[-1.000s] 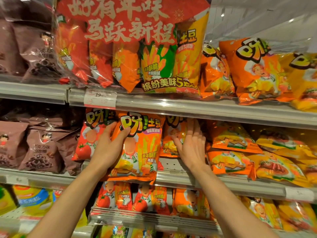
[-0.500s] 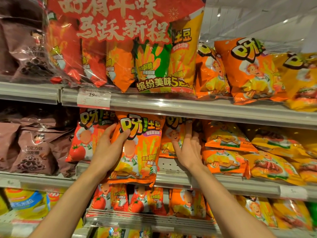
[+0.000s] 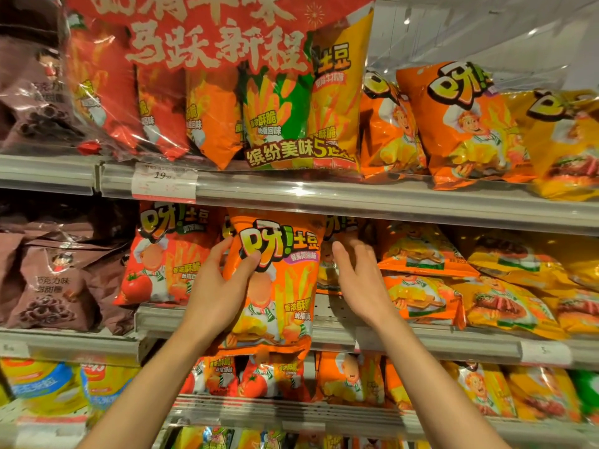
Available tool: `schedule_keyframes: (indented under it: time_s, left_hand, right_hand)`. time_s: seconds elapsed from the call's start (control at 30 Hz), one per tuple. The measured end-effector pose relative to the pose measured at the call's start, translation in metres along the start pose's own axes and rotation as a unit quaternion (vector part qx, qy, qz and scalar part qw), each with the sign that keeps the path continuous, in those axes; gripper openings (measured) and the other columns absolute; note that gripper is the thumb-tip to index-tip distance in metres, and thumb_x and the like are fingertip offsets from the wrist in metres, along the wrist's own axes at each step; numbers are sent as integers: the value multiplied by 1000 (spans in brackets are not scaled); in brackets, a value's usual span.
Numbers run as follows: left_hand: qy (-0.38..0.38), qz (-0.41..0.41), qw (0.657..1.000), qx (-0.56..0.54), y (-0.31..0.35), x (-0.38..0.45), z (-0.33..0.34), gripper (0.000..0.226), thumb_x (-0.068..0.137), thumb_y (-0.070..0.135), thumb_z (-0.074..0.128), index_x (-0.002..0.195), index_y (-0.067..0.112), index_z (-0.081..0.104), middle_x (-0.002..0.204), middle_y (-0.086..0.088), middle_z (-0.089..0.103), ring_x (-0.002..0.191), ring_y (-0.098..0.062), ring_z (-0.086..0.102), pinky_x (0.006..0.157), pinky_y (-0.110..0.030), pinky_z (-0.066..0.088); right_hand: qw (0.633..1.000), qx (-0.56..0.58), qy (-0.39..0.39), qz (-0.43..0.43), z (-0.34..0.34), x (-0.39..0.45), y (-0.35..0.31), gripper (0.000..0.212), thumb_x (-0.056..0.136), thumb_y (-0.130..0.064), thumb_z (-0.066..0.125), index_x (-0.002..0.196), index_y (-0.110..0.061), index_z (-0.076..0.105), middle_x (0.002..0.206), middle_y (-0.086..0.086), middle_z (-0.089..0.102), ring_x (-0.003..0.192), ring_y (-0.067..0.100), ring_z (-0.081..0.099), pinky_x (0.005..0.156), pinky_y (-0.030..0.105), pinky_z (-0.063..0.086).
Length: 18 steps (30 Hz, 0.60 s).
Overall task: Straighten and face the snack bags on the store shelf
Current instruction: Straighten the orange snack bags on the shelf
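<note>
The left hand (image 3: 220, 286) grips the upper left edge of the glossy orange foil snack bag with the yellow-green logo (image 3: 275, 286): the thumb lies across the printed front and the fingers curl behind the edge. This orange bag stands upright and front-facing, its lower seam hanging over the front lip of the grey metal middle shelf (image 3: 421, 338). The right hand (image 3: 359, 280) is just right of the orange bag, fingers straight and slightly spread, holding nothing; whether its fingertips touch the second orange bag behind (image 3: 327, 273) cannot be told.

Left of the orange bag, the red tomato-flavour bag (image 3: 162, 257) stands upright and faces front. Right of the orange bag, the orange and yellow flat-lying bags (image 3: 453, 286) are stacked and tilted, fronts turned upward.

Judged status: the held orange bag is nearly faced but sits too far forward; it needs seating back on the shelf. The bag behind it is not yet aligned. The tilted stack to the right remains to be stood up and faced. The task appears to be at an early to middle stage.
</note>
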<state>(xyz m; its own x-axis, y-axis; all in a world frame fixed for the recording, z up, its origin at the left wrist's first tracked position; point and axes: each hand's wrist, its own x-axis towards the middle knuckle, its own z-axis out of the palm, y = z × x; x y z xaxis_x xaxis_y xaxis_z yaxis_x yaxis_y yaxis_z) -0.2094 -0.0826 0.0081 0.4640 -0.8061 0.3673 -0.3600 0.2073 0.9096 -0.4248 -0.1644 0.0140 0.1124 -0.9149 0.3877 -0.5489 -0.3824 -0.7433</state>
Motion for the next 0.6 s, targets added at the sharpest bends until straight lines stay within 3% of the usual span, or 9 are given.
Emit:
schedule_keyframes:
  time_s: [0.1, 0.17, 0.23, 0.3, 0.4, 0.5, 0.6]
  left_hand:
    - [-15, 7, 1000, 7, 7, -5, 28, 68, 90, 53, 63, 149, 24, 44, 149, 4, 48, 137, -13, 43, 104, -30, 36]
    - [-25, 10, 1000, 3, 13, -2, 48, 69, 90, 53, 63, 149, 21, 44, 150, 3, 48, 137, -14, 43, 103, -27, 34]
    - [-43, 13, 999, -3, 18, 1, 64, 71, 91, 53, 63, 150, 20, 41, 151, 4, 47, 138, -13, 44, 103, -25, 34]
    - [-66, 18, 998, -12, 18, 5, 69, 77, 90, 59, 61, 152, 22, 38, 150, 4, 49, 134, -10, 49, 105, -26, 39]
    - [-66, 64, 995, 25, 15, 5, 57, 66, 91, 57, 60, 147, 27, 43, 130, 11, 60, 109, 9, 58, 94, -16, 44]
    - [14, 203, 964, 172, 2, 5, 38, 44, 97, 38, 61, 136, 21, 57, 128, 3, 59, 118, -11, 54, 101, -30, 41]
    - [46, 271, 920, 279, -16, 7, 27, 43, 93, 38, 57, 130, 16, 62, 132, -7, 54, 126, -27, 45, 102, -44, 40]
  right_hand:
    - [993, 101, -50, 20, -12, -32, -6, 64, 97, -60, 41, 152, -31, 30, 140, -16, 46, 103, -18, 45, 83, 7, 36]
    - [985, 160, -60, 33, -10, -37, -2, 64, 94, -56, 52, 149, -39, 25, 127, -28, 48, 96, -24, 47, 76, 2, 40]
    - [980, 190, -35, 43, -6, -29, 6, 65, 94, -48, 60, 149, -36, 26, 130, -21, 53, 106, -15, 53, 86, 8, 44]
    - [977, 203, -3, 61, -7, -18, 8, 68, 96, -42, 60, 153, -27, 26, 139, -8, 53, 118, 5, 55, 99, 25, 45]
    - [983, 172, 24, 59, -11, -1, 7, 68, 100, -39, 54, 156, -22, 19, 147, 0, 46, 133, 19, 46, 104, 28, 35]
    - [989, 130, 52, 42, -4, 10, 7, 64, 104, -36, 44, 157, -16, 15, 157, 10, 32, 144, 26, 33, 115, 33, 29]
    - [996, 31, 79, 6, 11, 10, 12, 56, 107, -32, 35, 155, -8, 17, 160, 16, 19, 147, 31, 21, 117, 32, 22]
